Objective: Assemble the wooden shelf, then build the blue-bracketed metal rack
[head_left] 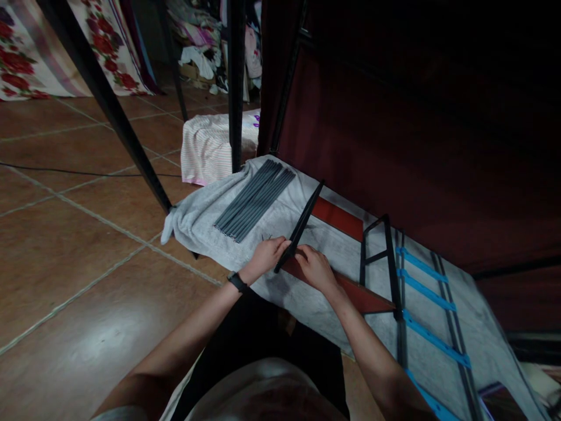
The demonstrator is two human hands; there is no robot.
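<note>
Pinched against the near end of an upright black metal frame (300, 227) is my left hand (268, 255), a dark watch on its wrist. My right hand (315, 266) is at the frame's other side, fingers curled in by the same end; whatever sits in its fingertips is hidden. Reddish-brown boards run right from this frame to a second black frame (380, 257): a far board (337, 218) and a near board (366, 293). Some tiny thin dark pieces (266, 237) lie on the grey cloth (201, 216) just beyond my left hand.
Grey metal tubes (255, 200) lie bundled on the cloth at left. On the right are black rails with blue strips (432, 298) across them and a phone-like dark slab (502, 402). Dark posts (235, 88) rise beside the surface; a cloth-covered box (205, 146) stands behind.
</note>
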